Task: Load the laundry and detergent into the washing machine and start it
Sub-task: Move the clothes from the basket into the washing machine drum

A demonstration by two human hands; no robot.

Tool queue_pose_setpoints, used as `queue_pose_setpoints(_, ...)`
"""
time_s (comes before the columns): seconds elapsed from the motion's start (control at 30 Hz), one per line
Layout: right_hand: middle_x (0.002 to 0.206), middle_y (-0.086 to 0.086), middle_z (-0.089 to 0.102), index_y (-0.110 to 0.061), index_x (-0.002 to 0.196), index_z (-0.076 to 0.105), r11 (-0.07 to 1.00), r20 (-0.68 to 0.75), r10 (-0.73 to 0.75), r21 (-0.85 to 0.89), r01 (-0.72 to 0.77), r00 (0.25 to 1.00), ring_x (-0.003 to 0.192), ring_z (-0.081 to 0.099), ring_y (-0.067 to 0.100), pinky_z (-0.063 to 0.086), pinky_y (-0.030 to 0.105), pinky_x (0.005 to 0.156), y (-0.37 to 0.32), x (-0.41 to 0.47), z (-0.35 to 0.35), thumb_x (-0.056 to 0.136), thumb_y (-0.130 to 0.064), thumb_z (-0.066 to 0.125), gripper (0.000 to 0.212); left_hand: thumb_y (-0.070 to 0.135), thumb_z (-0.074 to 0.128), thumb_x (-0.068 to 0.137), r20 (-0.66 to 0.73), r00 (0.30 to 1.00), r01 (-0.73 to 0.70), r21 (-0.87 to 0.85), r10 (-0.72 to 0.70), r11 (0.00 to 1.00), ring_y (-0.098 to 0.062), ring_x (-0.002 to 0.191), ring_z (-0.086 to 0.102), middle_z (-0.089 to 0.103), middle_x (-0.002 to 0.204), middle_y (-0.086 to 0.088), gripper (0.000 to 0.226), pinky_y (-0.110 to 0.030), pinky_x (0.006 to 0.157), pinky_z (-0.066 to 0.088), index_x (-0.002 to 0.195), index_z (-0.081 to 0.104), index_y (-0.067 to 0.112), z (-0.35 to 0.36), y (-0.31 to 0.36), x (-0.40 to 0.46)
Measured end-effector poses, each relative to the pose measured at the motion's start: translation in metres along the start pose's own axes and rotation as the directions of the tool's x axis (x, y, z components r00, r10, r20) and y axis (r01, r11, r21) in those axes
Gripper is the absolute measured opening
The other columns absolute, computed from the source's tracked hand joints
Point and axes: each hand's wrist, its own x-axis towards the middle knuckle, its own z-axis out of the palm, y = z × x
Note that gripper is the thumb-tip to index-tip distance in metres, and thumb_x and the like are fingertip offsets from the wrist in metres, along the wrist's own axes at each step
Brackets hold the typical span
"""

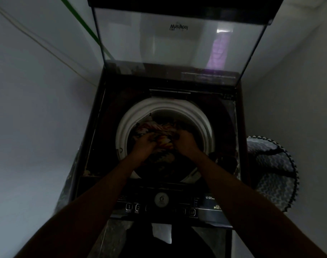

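Head view: both hands (164, 142) grip patterned laundry (163, 131) inside washer drum (121, 127).

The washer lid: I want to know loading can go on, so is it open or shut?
Open. The glass lid stands raised behind the drum, and both hands, left hand and right hand, grip laundry inside it.

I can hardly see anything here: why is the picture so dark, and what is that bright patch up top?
Head view: dim room, so both hands and the patterned laundry look murky; the raised glass lid mirrors a bright patch; wide-angle lens bends the walls.
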Motion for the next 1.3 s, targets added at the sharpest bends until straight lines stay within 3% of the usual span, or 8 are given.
queue_pose_setpoints(0.17, 0.093, 0.021, 0.068, 0.013, 0.092, 0.065, 0.995, -0.167, -0.031, 0.085, 0.046, 0.986, 0.086, 0.064, 0.031, 0.047, 0.016, 0.064, -0.011, -0.013, -0.027, 0.095, -0.010, 0.056, 0.025, 0.012, 0.053, 0.097, 0.005, 0.992, -0.130, -0.006, 0.130, 0.992, -0.004, 0.095, 0.058, 0.061, 0.107, 0.008, 0.022, 0.002, 0.072, 0.040, 0.116, 0.063, 0.016, 0.031, 0.024, 0.000)
queue_pose_setpoints(0.5, 0.091, 0.016, 0.068, 0.001, 0.088, 0.069, 0.994, -0.487, -0.056, 0.059, 0.096, 0.872, 0.086, 0.063, 0.027, 0.046, 0.031, 0.079, 0.028, -0.043, -0.100, 0.083, -0.005, 0.062, 0.010, 0.032, 0.055, 0.093, 0.102, 0.964, -0.249, 0.026, 0.245, 0.968, -0.011, 0.092, 0.066, 0.070, 0.101, 0.004, 0.017, -0.031, 0.084, 0.055, 0.105, 0.065, 0.026, 0.116, 0.082, 0.004)
queue_pose_setpoints(0.67, 0.099, 0.013, 0.068, -0.005, 0.095, 0.070, 0.984, -0.596, 0.017, 0.154, 0.093, 0.803, 0.093, 0.063, 0.023, 0.039, 0.017, 0.080, 0.057, -0.064, -0.136, 0.083, -0.005, 0.061, 0.014, 0.024, 0.055, 0.095, 0.111, 0.910, -0.411, 0.121, 0.399, 0.903, -0.015, 0.097, 0.065, 0.069, 0.106, 0.000, 0.019, -0.037, 0.088, 0.054, 0.110, 0.067, 0.020, 0.164, 0.106, 0.004)
queue_pose_setpoints(0.77, 0.096, 0.011, 0.068, -0.006, 0.093, 0.068, 0.972, -0.650, 0.068, 0.216, 0.098, 0.757, 0.088, 0.062, 0.019, 0.041, 0.018, 0.077, 0.078, -0.075, -0.151, 0.083, -0.005, 0.060, 0.012, 0.015, 0.058, 0.089, 0.111, 0.830, -0.556, 0.253, 0.547, 0.792, -0.016, 0.098, 0.062, 0.067, 0.106, 0.000, 0.019, -0.032, 0.090, 0.050, 0.105, 0.068, 0.017, 0.192, 0.120, 0.003)
queue_pose_setpoints(0.93, 0.092, 0.010, 0.069, -0.006, 0.090, 0.068, 0.952, -0.638, 0.196, 0.306, 0.012, 0.745, 0.086, 0.063, 0.020, 0.048, 0.030, 0.082, 0.134, -0.083, -0.173, 0.082, -0.002, 0.058, 0.013, 0.013, 0.052, 0.079, 0.283, 0.591, -0.752, 0.532, 0.755, 0.390, -0.022, 0.094, 0.055, 0.064, 0.099, 0.002, 0.028, -0.038, 0.083, 0.043, 0.099, 0.070, 0.021, 0.238, 0.136, 0.011)
queue_pose_setpoints(1.07, 0.100, 0.013, 0.071, -0.002, 0.096, 0.069, 0.910, -0.569, 0.332, 0.403, -0.097, 0.753, 0.094, 0.065, 0.021, 0.042, 0.019, 0.078, 0.191, -0.090, -0.184, 0.086, -0.004, 0.060, 0.014, 0.018, 0.049, 0.080, 0.496, 0.504, -0.845, 0.451, 0.707, 0.286, -0.020, 0.088, 0.055, 0.068, 0.095, -0.001, 0.028, -0.034, 0.082, 0.041, 0.094, 0.072, 0.014, 0.289, 0.146, 0.022)
queue_pose_setpoints(1.2, 0.102, 0.006, 0.070, -0.001, 0.097, 0.071, 0.868, -0.472, 0.454, 0.426, -0.256, 0.755, 0.095, 0.064, 0.019, 0.042, 0.019, 0.082, 0.251, -0.087, -0.189, 0.091, -0.012, 0.057, 0.019, 0.004, 0.055, 0.078, 0.640, 0.547, -0.837, 0.439, 0.540, 0.327, -0.030, 0.089, 0.064, 0.072, 0.096, -0.011, 0.024, -0.033, 0.086, 0.045, 0.092, 0.075, 0.006, 0.341, 0.147, 0.035)
queue_pose_setpoints(1.3, 0.108, 0.014, 0.070, -0.004, 0.099, 0.072, 0.805, -0.399, 0.577, 0.425, -0.414, 0.712, 0.102, 0.064, 0.030, 0.047, 0.030, 0.088, 0.297, -0.084, -0.182, 0.092, -0.016, 0.053, 0.023, 0.009, 0.055, 0.086, 0.671, 0.675, -0.731, 0.551, 0.306, 0.403, -0.028, 0.098, 0.066, 0.071, 0.103, -0.016, 0.024, -0.026, 0.088, 0.043, 0.100, 0.072, 0.000, 0.370, 0.135, 0.055)
